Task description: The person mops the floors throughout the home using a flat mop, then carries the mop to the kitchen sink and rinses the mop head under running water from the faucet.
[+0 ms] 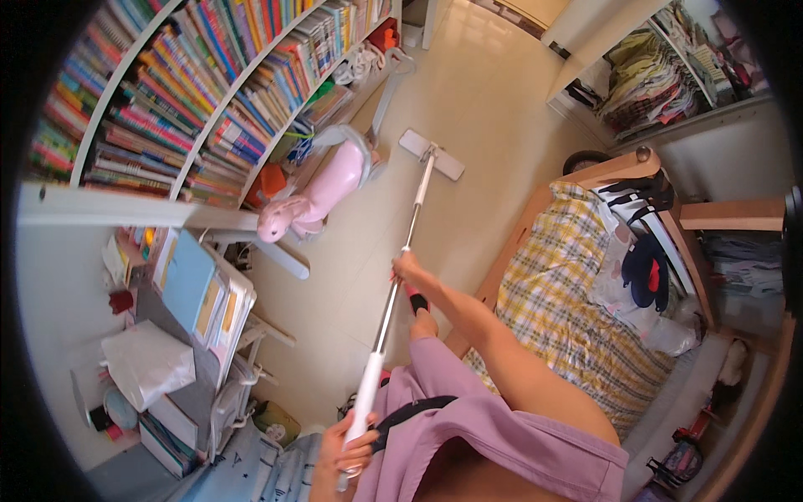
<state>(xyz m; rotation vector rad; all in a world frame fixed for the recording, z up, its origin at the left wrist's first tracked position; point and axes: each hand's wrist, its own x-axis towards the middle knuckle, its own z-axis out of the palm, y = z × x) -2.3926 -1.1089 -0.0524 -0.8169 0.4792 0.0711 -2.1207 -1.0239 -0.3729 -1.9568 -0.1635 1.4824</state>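
A long mop (393, 289) is held in both hands. The left hand (350, 452) is wrapped around the white grip at the near end of the pole, fingers closed on it. The right hand (406, 268) is clamped around the metal shaft further up, fingers curled tight. The flat white mop head (431, 154) lies on the pale floor (485, 92) at the far end, just right of a pink ride-on toy (322, 194).

A knock is the likeliest trouble: the head is set close to the toy and to the bottom shelf of the bookcase (209, 100), so a sweep to the left could be expected to strike either one. The bed (577, 309) stands near on the right, and its wooden frame could be caught by the shaft on a wide swing. Whether the floor is wet cannot be told; if it is, a slip could follow.

The bookcase shelves are packed with upright books, with loose items on the lowest one. At far right an open wardrobe (661, 75) is stacked with folded clothes. On the left, a desk (167, 335) is loaded with books, boxes and a white bag.
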